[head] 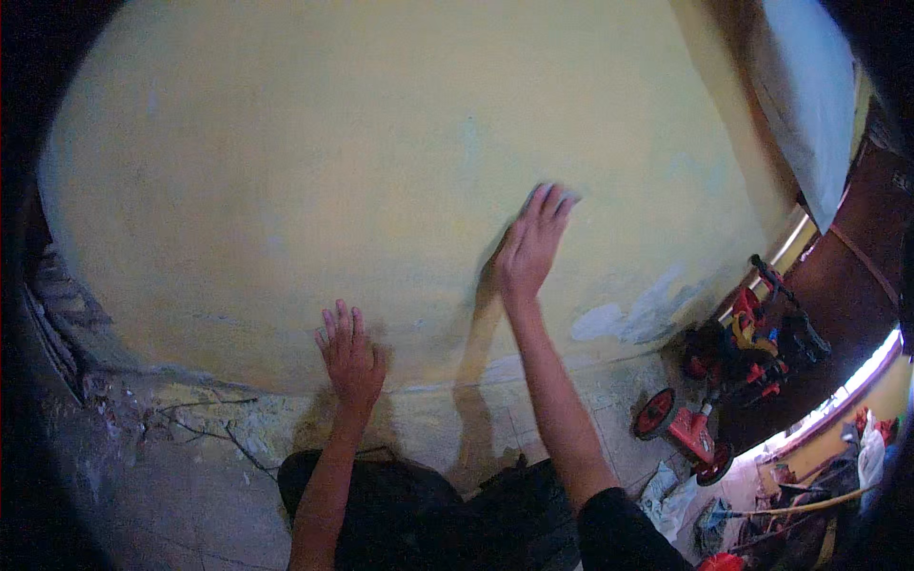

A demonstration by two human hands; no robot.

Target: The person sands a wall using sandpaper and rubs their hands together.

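A yellow-painted wall (343, 171) with scuffs and worn patches fills most of the view in front of me. My left hand (353, 364) is at the lower part of the wall, fingers spread, with nothing in it. Higher and to the right, my right hand (534, 243) lies against or very near the wall, its fingers close together and casting a shadow. A small greyish edge shows by its fingertips, blurred; whether it is a thin thing under the hand cannot be made out. Pale bare patches (600, 321) mark the wall to the right of my right forearm.
Thin dry twigs (214, 432) lie at the wall's foot on the left. A red wheeled toy (689, 435) stands on the tiled floor at right, with crumpled plastic (668, 492) and clutter nearby. A pale hanging sheet (807, 93) is at upper right.
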